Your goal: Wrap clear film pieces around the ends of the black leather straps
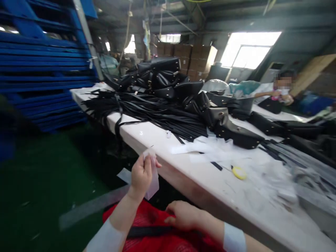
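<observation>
My left hand (141,176) is raised beside the table edge, its fingers closed on a thin, translucent white strip (153,187) that hangs below and pokes out above the fist. Lower down, over the red cloth on my lap (147,215), my right hand (183,215) has its fingers curled at the end of a black strap (149,231). That strap lies across the red cloth, and its far end passes under my left forearm. Nearest on the table are a pile of white thin sheets (262,175) and a yellow ring-shaped item (238,172).
A long white table (136,134) runs diagonally, bearing many black straps (157,108) and black bags (165,78). Blue pallets (44,70) are stacked at left. Pale strips (91,206) lie on the green floor (52,175). Across the table another person (282,91) handles a black piece.
</observation>
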### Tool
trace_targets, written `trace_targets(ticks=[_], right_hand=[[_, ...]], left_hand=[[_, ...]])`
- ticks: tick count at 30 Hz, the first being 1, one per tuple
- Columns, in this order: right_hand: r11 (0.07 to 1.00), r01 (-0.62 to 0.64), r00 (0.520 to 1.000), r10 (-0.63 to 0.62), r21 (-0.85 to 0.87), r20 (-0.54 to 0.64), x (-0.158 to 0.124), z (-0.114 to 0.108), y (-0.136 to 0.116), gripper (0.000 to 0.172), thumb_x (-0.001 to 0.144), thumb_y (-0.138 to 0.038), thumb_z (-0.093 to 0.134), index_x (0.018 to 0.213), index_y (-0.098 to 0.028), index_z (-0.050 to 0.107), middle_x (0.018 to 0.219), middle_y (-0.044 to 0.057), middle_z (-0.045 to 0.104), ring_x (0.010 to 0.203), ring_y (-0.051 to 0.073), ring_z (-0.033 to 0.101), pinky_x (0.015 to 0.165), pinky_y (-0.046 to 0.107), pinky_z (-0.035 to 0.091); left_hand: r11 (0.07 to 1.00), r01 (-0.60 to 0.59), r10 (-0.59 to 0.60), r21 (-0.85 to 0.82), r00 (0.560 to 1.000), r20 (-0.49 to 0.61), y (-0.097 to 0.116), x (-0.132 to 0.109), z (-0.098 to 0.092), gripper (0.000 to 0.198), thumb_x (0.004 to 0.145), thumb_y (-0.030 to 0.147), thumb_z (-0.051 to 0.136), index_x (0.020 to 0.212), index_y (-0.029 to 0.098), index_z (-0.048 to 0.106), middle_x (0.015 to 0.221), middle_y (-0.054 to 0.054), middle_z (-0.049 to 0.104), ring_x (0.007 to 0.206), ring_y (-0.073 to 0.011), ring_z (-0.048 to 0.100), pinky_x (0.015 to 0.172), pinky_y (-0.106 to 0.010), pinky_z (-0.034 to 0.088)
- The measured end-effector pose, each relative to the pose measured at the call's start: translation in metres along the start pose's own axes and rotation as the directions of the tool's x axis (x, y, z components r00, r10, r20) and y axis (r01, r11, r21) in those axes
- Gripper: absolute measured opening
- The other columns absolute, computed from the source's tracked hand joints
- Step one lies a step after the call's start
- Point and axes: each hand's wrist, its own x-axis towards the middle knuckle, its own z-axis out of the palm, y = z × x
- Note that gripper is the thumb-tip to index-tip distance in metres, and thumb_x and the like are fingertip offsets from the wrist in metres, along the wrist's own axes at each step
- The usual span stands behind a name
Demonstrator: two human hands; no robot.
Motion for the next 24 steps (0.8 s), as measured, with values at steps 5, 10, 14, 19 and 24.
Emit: trace_targets(ticks=[5, 10, 14, 19, 24], right_hand=[[0.994, 0.014, 0.982, 0.006, 0.108, -0.190, -0.038, -0.058, 0.010, 0.035, 0.088, -0.043, 0.054, 0.109, -0.022, 0.071, 0.106, 0.006, 0.074, 0.093, 0.021, 0.068, 0.083, 0.027, 0.049], [0.976, 0.022, 0.980, 0.022, 0.215, -0.197, -0.062, -0.082, 0.030, 0.029, 0.087, -0.036, 0.056, 0.106, -0.021, 0.072, 0.102, 0.004, 0.074, 0.090, 0.018, 0.067, 0.081, 0.024, 0.049], [0.950, -0.029, 0.964, 0.109, 0.311, -0.242, -0.064, -0.087, 0.044, 0.025, 0.085, -0.032, 0.058, 0.102, -0.020, 0.072, 0.099, 0.003, 0.074, 0.088, 0.018, 0.067, 0.078, 0.023, 0.048], [0.938, -0.021, 0.953, 0.124, 0.347, -0.277, -0.062, -0.097, 0.045, 0.021, 0.083, -0.027, 0.056, 0.094, -0.019, 0.072, 0.090, 0.002, 0.074, 0.080, 0.016, 0.066, 0.069, 0.021, 0.046], [0.950, -0.026, 0.945, 0.124, 0.310, -0.301, -0.054, -0.112, 0.052, 0.022, 0.083, -0.024, 0.053, 0.092, -0.021, 0.073, 0.089, 0.000, 0.075, 0.081, 0.016, 0.066, 0.068, 0.021, 0.045]], left_hand=[[0.990, -0.107, 0.082, 0.091, 0.966, 0.244, -0.037, -0.046, 0.061, 0.027, 0.097, 0.031, 0.039, 0.075, 0.022, 0.051, 0.057, 0.001, 0.068, 0.052, -0.0158, 0.066, 0.054, -0.024, 0.048], [0.981, -0.149, 0.115, 0.124, 0.962, 0.246, -0.047, -0.060, 0.090, 0.029, 0.098, 0.028, 0.036, 0.074, 0.022, 0.051, 0.053, 0.001, 0.060, 0.044, -0.0153, 0.061, 0.044, -0.022, 0.043], [0.894, -0.423, 0.392, 0.146, 0.898, 0.200, -0.029, -0.048, 0.085, 0.019, 0.096, 0.019, 0.040, 0.084, 0.020, 0.056, 0.064, -0.002, 0.067, 0.054, -0.0164, 0.066, 0.050, -0.022, 0.047], [0.774, -0.631, 0.603, 0.052, 0.759, 0.246, 0.007, -0.032, 0.073, 0.017, 0.091, 0.014, 0.042, 0.091, 0.022, 0.057, 0.072, -0.002, 0.069, 0.061, -0.0168, 0.067, 0.061, -0.025, 0.050], [0.865, -0.480, 0.390, 0.148, 0.827, 0.406, -0.034, -0.049, 0.087, 0.020, 0.089, 0.013, 0.038, 0.096, 0.021, 0.055, 0.073, -0.004, 0.069, 0.062, -0.0187, 0.067, 0.058, -0.027, 0.052]])
